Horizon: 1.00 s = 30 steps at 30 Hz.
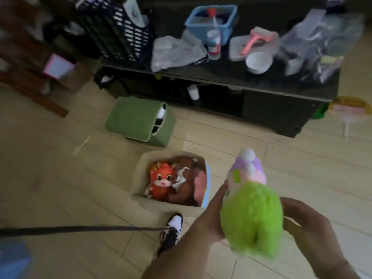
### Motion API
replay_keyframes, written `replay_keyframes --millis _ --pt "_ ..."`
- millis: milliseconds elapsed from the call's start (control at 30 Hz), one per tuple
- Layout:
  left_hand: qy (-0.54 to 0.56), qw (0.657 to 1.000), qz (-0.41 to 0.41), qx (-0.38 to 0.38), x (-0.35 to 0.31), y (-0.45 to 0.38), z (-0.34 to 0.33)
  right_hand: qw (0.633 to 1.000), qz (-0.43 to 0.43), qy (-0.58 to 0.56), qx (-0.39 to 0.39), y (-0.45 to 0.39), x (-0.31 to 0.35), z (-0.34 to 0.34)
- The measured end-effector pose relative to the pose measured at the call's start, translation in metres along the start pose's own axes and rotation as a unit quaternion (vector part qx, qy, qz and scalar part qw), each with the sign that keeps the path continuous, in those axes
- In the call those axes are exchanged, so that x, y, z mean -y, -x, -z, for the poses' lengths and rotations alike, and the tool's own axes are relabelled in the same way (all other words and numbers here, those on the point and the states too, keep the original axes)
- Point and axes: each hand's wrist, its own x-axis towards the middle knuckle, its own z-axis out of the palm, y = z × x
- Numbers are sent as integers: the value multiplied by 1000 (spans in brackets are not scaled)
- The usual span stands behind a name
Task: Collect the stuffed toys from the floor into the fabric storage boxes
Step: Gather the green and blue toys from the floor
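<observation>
Both hands hold one plush toy above the floor.
Left hand and right hand grip the green plush toy from either side, near the beige storage box containing an orange tiger toy; green storage box lies tipped beyond.

Both hands, left and right, hold green plush toy near beige box of toys

Green toy: shaggy, fuzzy plush, matt. Beige box: soft woven cloth, matt. Orange toy inside: smooth short plush. Green box: felt-like cloth, slightly rough. Floor: pale wood-look planks, faint sheen. Blue basket: smooth plastic. Bowl: glossy white. Bags: thin crinkled clear plastic.
</observation>
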Motion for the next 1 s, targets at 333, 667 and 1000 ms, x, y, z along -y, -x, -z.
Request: replay_keyframes --millis 333,667,1000 --pt "-302 935 -60 -178 -128 43 245 970 -55 201 123 -89 -60 -259" --pt "-349 899 -94 -246 -187 39 430 968 -114 223 -1 -179 -142 -444" --pt "-362 896 -104 -235 -197 -23 495 898 -121 421 44 -271 -197 -472"
